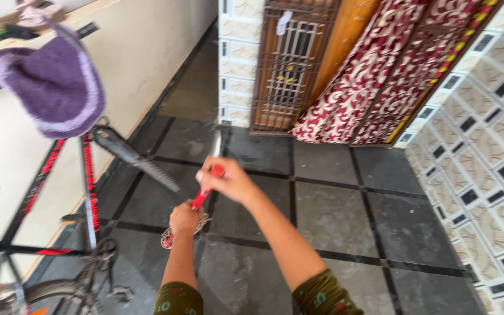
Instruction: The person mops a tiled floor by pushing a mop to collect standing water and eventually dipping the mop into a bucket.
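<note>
Both my hands are out in front of me over a dark tiled floor. My right hand [228,179] is closed around the upper part of a thin red-handled tool [200,198] whose pale metal tip points up and away. My left hand [184,219] grips the tool's lower end together with a bunched patterned cloth [168,237] that hangs below the fist. Both forearms end in dark green printed sleeves.
A black and red bicycle [48,210] stands at the left against a cream wall, its saddle [138,157] close to my hands and a purple knitted hat [53,84] hanging above it. A metal grille door [287,64], a red patterned curtain [374,70] and a tiled wall [485,146] lie ahead and right.
</note>
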